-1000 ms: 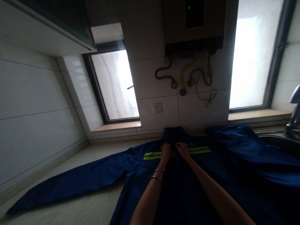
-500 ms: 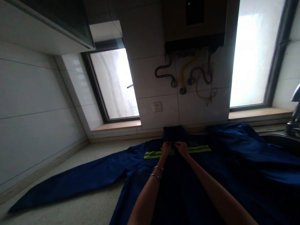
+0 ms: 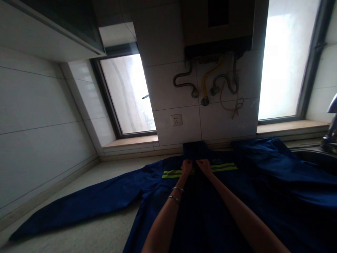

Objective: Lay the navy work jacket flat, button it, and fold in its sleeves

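Observation:
A dark blue work jacket with yellow-green reflective strips lies spread on the counter. Its collar points to the wall, and one sleeve stretches out to the left. At the front opening, just below the collar, my left hand is closed on the jacket cloth. Close beside it, my right hand pinches the other side of the opening. The fingertips nearly meet; whether a button or zip is between them is too dark to make out. Two thin bangles circle my left wrist.
The speckled counter runs under the jacket. To the right are a dark sink and a tap, with jacket cloth reaching the sink's edge. A water heater with hoses hangs above; a socket sits between two windows.
Both hands stay at the same place on the jacket front, with hardly any shift. The green light on the water heater's display no longer shows.

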The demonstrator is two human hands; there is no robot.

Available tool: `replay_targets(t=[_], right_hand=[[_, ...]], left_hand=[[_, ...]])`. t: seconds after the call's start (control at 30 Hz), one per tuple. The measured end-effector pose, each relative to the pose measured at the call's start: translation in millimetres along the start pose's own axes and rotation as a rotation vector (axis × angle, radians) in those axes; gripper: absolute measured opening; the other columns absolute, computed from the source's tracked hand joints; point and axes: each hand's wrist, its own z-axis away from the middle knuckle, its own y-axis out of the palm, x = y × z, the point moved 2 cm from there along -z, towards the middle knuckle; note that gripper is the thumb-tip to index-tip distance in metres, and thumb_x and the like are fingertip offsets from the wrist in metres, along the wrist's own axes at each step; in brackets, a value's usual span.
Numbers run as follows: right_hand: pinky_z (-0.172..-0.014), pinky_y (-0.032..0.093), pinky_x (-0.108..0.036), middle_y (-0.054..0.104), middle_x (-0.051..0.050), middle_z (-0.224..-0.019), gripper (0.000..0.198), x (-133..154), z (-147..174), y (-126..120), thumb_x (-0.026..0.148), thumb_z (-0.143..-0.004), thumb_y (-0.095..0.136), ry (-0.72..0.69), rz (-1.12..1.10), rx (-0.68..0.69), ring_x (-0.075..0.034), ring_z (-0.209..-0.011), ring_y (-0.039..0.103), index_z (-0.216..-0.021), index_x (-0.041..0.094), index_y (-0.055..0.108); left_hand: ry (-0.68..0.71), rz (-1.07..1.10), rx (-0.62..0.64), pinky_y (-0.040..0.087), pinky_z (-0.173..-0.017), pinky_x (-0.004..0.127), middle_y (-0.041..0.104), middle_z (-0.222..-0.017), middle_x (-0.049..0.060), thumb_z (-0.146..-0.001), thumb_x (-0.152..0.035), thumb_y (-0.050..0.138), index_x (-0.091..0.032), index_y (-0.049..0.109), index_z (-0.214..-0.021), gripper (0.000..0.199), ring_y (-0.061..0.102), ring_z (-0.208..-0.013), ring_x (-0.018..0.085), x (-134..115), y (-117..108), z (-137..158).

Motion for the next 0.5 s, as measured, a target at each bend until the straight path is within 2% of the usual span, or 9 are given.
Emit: replay_targets(t=[0.07, 0.2, 0.37, 0.43, 0.5], right_hand=[[-0.072, 0.049, -0.032, 0.072, -0.008, -0.082, 0.030, -2.1, -1.5, -0.3, 0.036, -0.079, 0.051, 0.019, -0.018, 0.009, -0.024, -0.079, 0.066, -0.078, 0.017, 0.074], [-0.072, 0.049, -0.029, 0.072, -0.004, -0.083, 0.022, -4.6, -3.9, -0.4, 0.035, -0.074, 0.058, 0.026, -0.055, 0.039, -0.022, -0.080, 0.066, -0.080, 0.021, 0.074], [-0.070, 0.049, -0.028, 0.071, -0.006, -0.081, 0.020, -6.5, -6.0, -0.5, 0.033, -0.070, 0.061, 0.046, -0.082, 0.043, -0.021, -0.078, 0.066, -0.080, 0.018, 0.072], [-0.068, 0.049, -0.027, 0.071, -0.006, -0.081, 0.024, -7.5, -6.6, -0.4, 0.032, -0.069, 0.062, 0.038, -0.100, 0.053, -0.020, -0.077, 0.066, -0.086, 0.017, 0.070], [-0.067, 0.049, -0.026, 0.070, -0.003, -0.081, 0.036, -8.7, -7.4, 0.0, 0.031, -0.068, 0.063, 0.013, -0.122, 0.070, -0.018, -0.075, 0.065, -0.102, 0.018, 0.066]], left_hand=[[0.006, 0.007, -0.014, 0.042, -0.074, 0.027, 0.069, -0.097, 0.008, -0.081, -0.025, 0.052, -0.015, 0.070, -0.091, 0.023, 0.062, -0.093, 0.022, 0.7, 1.6, 0.2], [0.043, 0.023, -0.040, 0.042, -0.074, 0.026, 0.069, -0.097, 0.008, -0.082, -0.023, 0.050, -0.015, 0.070, -0.093, 0.024, 0.061, -0.092, 0.021, 1.3, 3.0, 0.7], [0.103, 0.053, -0.034, 0.043, -0.074, 0.024, 0.070, -0.094, 0.008, -0.081, -0.020, 0.052, -0.014, 0.070, -0.089, 0.021, 0.062, -0.088, 0.018, -1.3, 1.8, 1.5], [0.128, 0.068, -0.010, 0.044, -0.072, 0.023, 0.070, -0.090, 0.007, -0.080, -0.017, 0.052, -0.014, 0.071, -0.086, 0.020, 0.062, -0.084, 0.017, -2.6, 0.9, 1.5], [0.156, 0.082, 0.011, 0.044, -0.070, 0.022, 0.071, -0.087, 0.006, -0.079, -0.014, 0.051, -0.013, 0.071, -0.085, 0.021, 0.062, -0.082, 0.016, -3.4, -0.3, 1.4]])
